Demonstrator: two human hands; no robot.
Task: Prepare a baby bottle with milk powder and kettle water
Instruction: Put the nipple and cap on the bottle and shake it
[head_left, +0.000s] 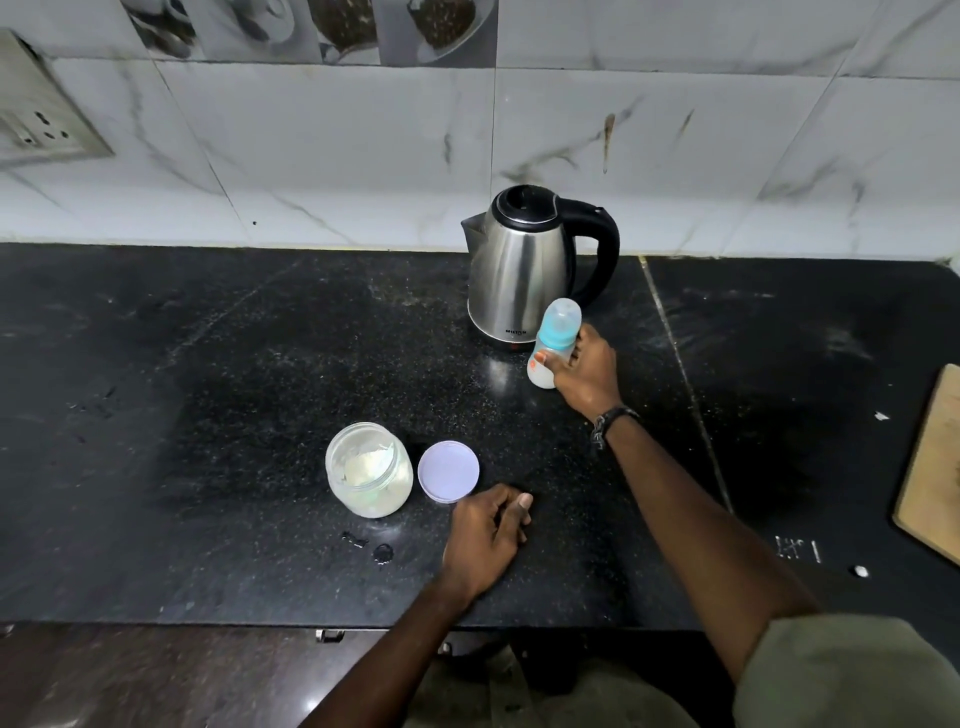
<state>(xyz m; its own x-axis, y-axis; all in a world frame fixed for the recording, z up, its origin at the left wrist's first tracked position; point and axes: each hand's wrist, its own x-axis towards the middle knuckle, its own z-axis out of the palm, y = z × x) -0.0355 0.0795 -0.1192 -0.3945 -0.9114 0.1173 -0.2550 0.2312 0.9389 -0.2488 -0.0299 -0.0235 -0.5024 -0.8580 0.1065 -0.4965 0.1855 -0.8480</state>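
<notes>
I see the capped baby bottle, translucent with a teal collar and milky contents, clasped by the right hand, touching the steel kettle at its 5 o'clock. At the bottle's 7 o'clock stand the open glass powder jar and its flat lilac lid. The left hand rests loosely curled, empty, on speckled black counter. Wooden board at 3 o'clock.

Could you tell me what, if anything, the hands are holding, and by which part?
The right hand grips the baby bottle around its lower body, below the teal collar. The left hand holds nothing; it rests on the counter.
</notes>
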